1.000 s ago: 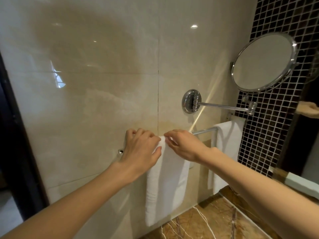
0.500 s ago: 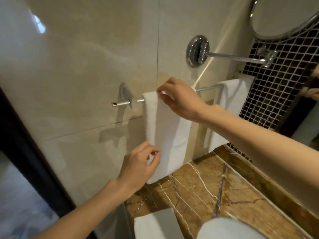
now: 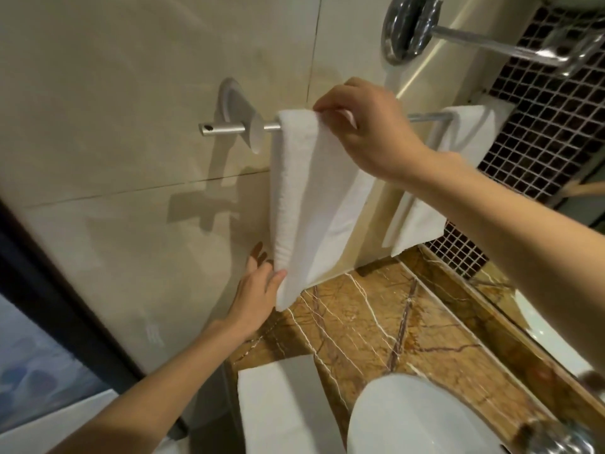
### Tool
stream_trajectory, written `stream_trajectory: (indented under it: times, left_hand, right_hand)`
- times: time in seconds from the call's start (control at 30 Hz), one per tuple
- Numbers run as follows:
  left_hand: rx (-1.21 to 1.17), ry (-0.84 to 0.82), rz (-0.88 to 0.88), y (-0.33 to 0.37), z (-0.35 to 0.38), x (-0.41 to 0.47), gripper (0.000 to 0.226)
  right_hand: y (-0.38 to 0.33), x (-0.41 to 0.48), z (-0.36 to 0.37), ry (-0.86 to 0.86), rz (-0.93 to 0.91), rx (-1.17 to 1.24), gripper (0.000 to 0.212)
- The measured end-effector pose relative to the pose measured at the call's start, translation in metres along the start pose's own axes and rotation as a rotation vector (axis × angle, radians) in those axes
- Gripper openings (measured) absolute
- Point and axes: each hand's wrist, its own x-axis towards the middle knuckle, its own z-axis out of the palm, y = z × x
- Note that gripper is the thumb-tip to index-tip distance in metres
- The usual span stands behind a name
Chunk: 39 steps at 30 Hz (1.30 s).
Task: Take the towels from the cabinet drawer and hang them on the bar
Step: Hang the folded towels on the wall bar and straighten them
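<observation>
Tiled wall, chrome bar (image 3: 222, 129). Right hand (image 3: 370, 132) pinches towel (image 3: 314, 198) at fold; left hand (image 3: 258, 290) pinches lower edge. Uneven tug could slide it off.

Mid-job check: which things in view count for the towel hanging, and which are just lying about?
Job: near towel, right hand pinching its top, left hand holding its lower edge; bar; far towel, already hung.
Lying about: basin; marble counter; mirror arm mount; white folded item on counter, possibly another towel.
</observation>
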Motion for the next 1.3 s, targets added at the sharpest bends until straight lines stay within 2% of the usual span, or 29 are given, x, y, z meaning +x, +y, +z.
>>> stream_trajectory:
  times: [0.13, 0.27, 0.53, 0.7, 1.13, 1.3]
  left_hand:
    - [-0.057, -0.058, 0.072, 0.002, 0.008, 0.006, 0.025]
    - [-0.054, -0.007, 0.082, -0.002, 0.016, 0.012, 0.026]
    - [-0.069, 0.043, -0.009, -0.021, 0.028, 0.018, 0.028]
    - [-0.058, 0.016, -0.068, -0.039, 0.041, 0.007, 0.037]
    - [-0.017, -0.003, -0.002, -0.056, 0.06, -0.007, 0.033]
    - [-0.113, 0.055, -0.017, -0.055, 0.059, -0.012, 0.026]
  right_hand:
    - [-0.001, 0.006, 0.0, -0.004, 0.061, 0.018, 0.028]
    - [-0.003, 0.017, -0.005, -0.092, 0.082, 0.018, 0.027]
    - [0.0, 0.007, -0.001, -0.049, 0.057, 0.043, 0.03]
    - [0.004, 0.002, -0.004, -0.041, 0.057, 0.03, 0.03]
    - [0.002, 0.007, -0.013, -0.214, 0.013, -0.034, 0.033]
    - [0.003, 0.008, -0.012, -0.219, 0.029, -0.029, 0.031]
